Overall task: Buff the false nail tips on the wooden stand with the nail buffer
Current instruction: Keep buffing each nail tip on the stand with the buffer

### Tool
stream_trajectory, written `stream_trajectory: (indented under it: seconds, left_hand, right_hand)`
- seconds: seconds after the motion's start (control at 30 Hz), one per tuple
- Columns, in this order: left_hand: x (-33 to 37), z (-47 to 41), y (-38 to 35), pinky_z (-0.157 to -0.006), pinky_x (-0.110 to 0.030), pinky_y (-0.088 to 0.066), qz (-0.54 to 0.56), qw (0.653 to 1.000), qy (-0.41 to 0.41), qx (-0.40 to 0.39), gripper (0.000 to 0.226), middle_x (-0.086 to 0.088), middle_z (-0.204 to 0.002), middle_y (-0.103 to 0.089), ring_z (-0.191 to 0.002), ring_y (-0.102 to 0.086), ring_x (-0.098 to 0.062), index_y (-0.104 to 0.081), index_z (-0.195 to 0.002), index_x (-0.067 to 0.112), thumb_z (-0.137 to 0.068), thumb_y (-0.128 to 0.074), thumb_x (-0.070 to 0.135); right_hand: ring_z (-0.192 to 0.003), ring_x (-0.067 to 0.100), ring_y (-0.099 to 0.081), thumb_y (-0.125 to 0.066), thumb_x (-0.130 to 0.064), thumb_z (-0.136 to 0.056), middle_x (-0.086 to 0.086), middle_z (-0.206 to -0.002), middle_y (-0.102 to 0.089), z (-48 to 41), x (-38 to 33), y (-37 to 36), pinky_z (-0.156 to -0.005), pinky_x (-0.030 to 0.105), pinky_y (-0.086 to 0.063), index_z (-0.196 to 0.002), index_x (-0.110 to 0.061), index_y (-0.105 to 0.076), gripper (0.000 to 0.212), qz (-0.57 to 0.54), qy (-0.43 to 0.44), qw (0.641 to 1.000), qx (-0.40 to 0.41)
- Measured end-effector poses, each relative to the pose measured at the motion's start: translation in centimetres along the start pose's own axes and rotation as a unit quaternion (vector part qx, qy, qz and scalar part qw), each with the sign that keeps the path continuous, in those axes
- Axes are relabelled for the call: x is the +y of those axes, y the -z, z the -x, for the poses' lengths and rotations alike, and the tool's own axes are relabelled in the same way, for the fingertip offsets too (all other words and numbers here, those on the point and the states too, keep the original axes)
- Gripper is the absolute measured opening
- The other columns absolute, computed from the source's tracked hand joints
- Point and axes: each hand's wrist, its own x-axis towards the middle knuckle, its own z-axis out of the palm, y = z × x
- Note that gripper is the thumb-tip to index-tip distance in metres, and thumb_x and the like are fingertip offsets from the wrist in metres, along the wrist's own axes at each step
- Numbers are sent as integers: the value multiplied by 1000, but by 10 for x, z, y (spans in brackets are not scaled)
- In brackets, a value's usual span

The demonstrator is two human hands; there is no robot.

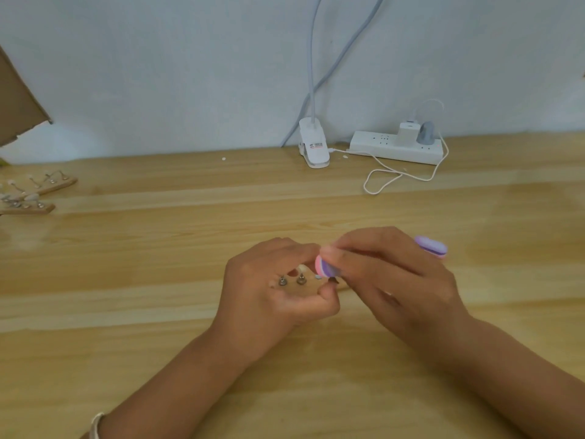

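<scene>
Gripping rounded pink-lilac buffer [325, 267] over wooden stand [305, 290]

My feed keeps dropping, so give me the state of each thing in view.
left hand, grips the wooden stand
right hand, pinches the nail buffer, pink end over the stand
spare stands, lying at far left, untouched
power strip, two plugs in

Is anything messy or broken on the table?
Nothing looks broken or spilled. A few tiny white specks lie on the light wooden table near the white clip lamp base, and a thin white cable sits in a loose loop beside the white power strip.
</scene>
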Motion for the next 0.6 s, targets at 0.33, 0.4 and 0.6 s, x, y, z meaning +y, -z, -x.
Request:
stream_trajectory:
  seconds: [0.33, 0.4, 0.6]
  left_hand:
    - [4, -2, 2, -55, -31, -50, 36, 999, 2, 1, 24, 6, -67, -67, -61, -59, -13, -76, -79, 12, -62, -65, 23]
    - [3, -1, 4, -55, -32, -51, 35, 999, -6, 0, 23, 6, -68, -67, -61, -60, -15, -76, -79, 12, -62, -65, 22]
    - [1, -3, 5, -55, -33, -50, 47, 999, -4, 0, 21, 7, -70, -67, -61, -60, -17, -75, -77, 11, -62, -65, 21]
  right_hand:
    - [-95, 18, -67, -71, 8, -87, 10, -104, -68, -2, -4, 2, -86, 24, -51, -113, -4, -68, 30, -5, -8, 1000, 12]
    - [-91, 21, -68, -72, 11, -84, 11, -101, -69, -1, 0, 4, -85, 24, -51, -109, -2, -71, 29, 8, -15, 1000, -11]
    - [-98, 14, -66, -71, 3, -88, 6, -104, -68, -4, -2, 5, -89, 22, -50, -112, -7, -69, 26, -3, -55, 998, 31]
